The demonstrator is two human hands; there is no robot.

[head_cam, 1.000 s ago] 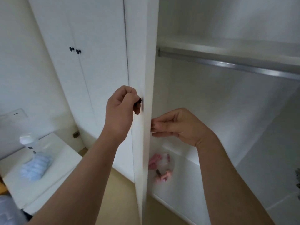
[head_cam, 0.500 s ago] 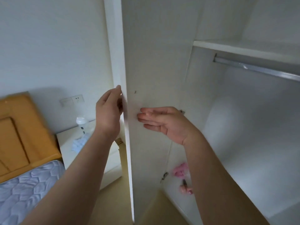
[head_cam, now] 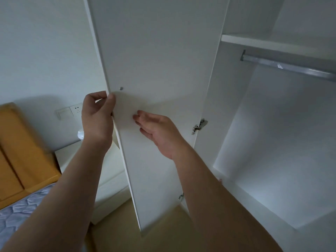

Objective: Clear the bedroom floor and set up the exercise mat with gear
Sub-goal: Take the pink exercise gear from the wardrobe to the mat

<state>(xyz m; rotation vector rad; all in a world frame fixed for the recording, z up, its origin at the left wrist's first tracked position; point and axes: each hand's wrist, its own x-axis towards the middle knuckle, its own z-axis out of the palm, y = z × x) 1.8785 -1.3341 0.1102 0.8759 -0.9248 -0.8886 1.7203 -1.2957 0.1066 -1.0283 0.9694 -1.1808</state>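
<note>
Both hands on wardrobe door (head_cam: pixel 154 60): left hand (head_cam: pixel 94 120) pinches its free edge at left w/ thumb inside; right hand (head_cam: pixel 160 131) flat, fingers straight, on inner face. Step, prob.: opening up to fetch gear. Mat & gear not in view. Next: swing door wide, search inside.

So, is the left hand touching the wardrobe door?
Touching. The head view shows the left hand gripping the wardrobe door at its free edge, with the thumb lying on the inner face.

Dim, soft shadows, wide-angle edge warp
</note>
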